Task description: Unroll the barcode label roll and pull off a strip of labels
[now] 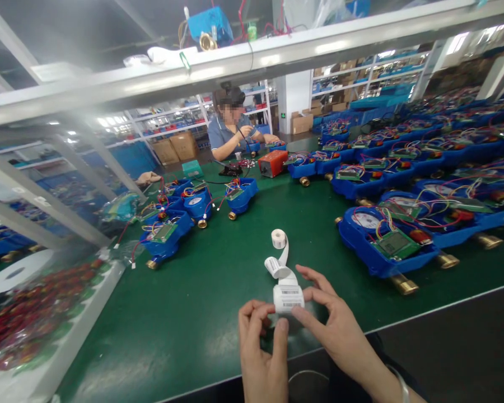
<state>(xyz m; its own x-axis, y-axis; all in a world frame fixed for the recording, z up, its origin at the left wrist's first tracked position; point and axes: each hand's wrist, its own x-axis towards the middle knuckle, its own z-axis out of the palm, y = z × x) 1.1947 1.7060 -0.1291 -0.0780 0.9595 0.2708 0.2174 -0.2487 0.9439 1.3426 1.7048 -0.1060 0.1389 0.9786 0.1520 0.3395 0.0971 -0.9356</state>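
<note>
A white strip of barcode labels (288, 300) stretches between my hands near the front edge of the green table. My left hand (261, 350) grips its left edge with curled fingers, the thumb just below the strip. At the right edge, my right hand (335, 318) pinches the strip between thumb and fingers, one finger raised higher. The strip curls and twists back across the table to a small label roll (278, 239) standing beyond my hands. To the right, the nearest blue meter housing (361, 246) shows a green circuit board, wires and brass fittings.
Rows of blue meter housings (353, 182) fill the right side. Several more, including one housing (166, 235), stand at left. A white foam tray (88, 302) holds red wired parts. Across the table (185, 319), a co-worker (231, 126) sits behind a red box (273, 163). A shelf beam (252, 56) crosses overhead.
</note>
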